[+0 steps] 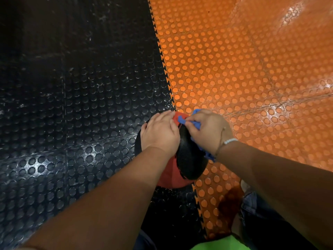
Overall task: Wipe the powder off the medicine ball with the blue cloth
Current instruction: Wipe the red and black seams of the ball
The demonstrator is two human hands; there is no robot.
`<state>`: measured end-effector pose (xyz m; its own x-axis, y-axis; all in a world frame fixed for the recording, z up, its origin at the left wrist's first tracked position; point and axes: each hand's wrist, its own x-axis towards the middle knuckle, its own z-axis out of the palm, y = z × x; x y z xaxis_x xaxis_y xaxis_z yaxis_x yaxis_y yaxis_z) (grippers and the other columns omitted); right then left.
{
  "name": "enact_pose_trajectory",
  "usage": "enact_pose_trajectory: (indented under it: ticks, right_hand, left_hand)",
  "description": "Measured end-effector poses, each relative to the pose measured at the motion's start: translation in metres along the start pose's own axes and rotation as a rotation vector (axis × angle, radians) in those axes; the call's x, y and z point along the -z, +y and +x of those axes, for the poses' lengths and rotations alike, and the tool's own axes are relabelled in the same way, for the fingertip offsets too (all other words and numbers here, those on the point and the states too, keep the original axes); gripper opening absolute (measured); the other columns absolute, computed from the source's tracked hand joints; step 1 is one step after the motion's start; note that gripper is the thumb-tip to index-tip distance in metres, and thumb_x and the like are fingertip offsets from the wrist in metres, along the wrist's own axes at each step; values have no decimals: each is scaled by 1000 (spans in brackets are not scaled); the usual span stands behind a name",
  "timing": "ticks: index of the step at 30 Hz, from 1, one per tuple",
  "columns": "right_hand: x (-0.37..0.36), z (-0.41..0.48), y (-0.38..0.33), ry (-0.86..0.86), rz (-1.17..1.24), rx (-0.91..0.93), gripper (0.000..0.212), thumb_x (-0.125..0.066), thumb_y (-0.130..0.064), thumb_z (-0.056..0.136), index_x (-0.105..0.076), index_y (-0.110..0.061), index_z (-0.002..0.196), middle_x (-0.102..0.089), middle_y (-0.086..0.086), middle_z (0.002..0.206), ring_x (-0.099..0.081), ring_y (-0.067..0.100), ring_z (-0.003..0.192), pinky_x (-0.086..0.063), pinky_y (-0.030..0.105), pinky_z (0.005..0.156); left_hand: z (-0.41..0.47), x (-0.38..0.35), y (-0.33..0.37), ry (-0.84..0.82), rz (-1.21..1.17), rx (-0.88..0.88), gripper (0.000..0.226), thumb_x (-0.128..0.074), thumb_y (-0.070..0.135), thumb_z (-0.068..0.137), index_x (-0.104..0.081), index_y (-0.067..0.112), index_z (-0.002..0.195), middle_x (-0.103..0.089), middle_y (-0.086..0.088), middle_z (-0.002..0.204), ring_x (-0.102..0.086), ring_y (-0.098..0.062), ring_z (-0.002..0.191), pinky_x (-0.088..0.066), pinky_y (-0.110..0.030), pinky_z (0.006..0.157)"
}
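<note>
A black and red medicine ball (189, 159) rests on the floor where the black and orange mats meet. My left hand (160, 132) lies flat on its upper left side, fingers spread over the top. My right hand (207, 129) presses a crumpled blue cloth (196, 124) against the ball's upper right side; cloth ends stick out above the fingers and below the wrist. No powder is visible on the exposed ball surface.
Black studded floor mat (72, 105) covers the left, orange studded mat (243, 69) the right, joined by a toothed seam. My knee in denim (255, 213) and a green garment edge (221, 244) sit at the bottom right.
</note>
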<state>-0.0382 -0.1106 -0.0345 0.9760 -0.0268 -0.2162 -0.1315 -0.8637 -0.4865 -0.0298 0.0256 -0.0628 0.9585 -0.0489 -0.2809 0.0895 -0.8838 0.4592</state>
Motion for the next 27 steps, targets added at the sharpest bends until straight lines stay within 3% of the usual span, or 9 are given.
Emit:
enact_pose_trajectory:
  ticks: [3,8,12,16,18,22,27]
  right_hand:
    - [1,9,3,7,14,-164,22,-51,-27,92,-68,-23,105,-57,2,124,-57,21,101,-41,24,84]
    - [-3,-9,-11,3,-4,150,17,-56,-25,89,-71,-19,95,-60,3,99,-56,23,92,-45,32,79]
    - [0,8,-1,30,10,18,22,-53,-30,91,-69,-23,104,-57,-1,102,-55,19,96,-41,26,78]
    - [-7,1,-14,-7,-56,154,18,-52,-27,90,-69,-23,95,-49,-3,91,-54,24,93,-39,28,77]
    - [-2,0,-11,-20,-57,199,18,-53,-30,89,-69,-24,96,-56,0,99,-56,25,96,-44,30,79]
    - [1,19,-7,-12,-54,44,26,-50,-33,93,-68,-23,108,-56,1,113,-56,22,102,-41,27,79]
    - [-13,2,-17,35,27,228,25,-52,-33,83,-73,-19,86,-60,2,91,-59,28,87,-48,34,77]
  left_hand:
    - [0,-1,1,8,14,-13,42,-30,29,99,-46,35,138,-41,19,145,-28,-5,138,-21,-39,114]
    - [4,4,-4,-9,-6,7,42,-30,28,99,-46,34,138,-41,18,145,-29,-6,138,-21,-37,114]
    - [5,3,-1,-3,-10,7,42,-30,28,99,-47,33,138,-41,17,145,-29,-7,138,-22,-40,114]
    - [9,4,0,-7,-17,41,42,-30,28,99,-47,34,137,-41,18,145,-29,-6,137,-23,-39,113]
    - [7,6,-2,-15,-19,32,42,-30,28,99,-47,34,137,-41,18,145,-29,-6,137,-23,-39,113]
    - [6,5,-1,-5,-28,25,42,-30,28,99,-47,34,137,-41,18,145,-29,-6,137,-22,-40,113]
    - [7,5,-7,27,-72,56,41,-33,25,98,-51,32,135,-44,17,143,-32,-6,136,-24,-38,113]
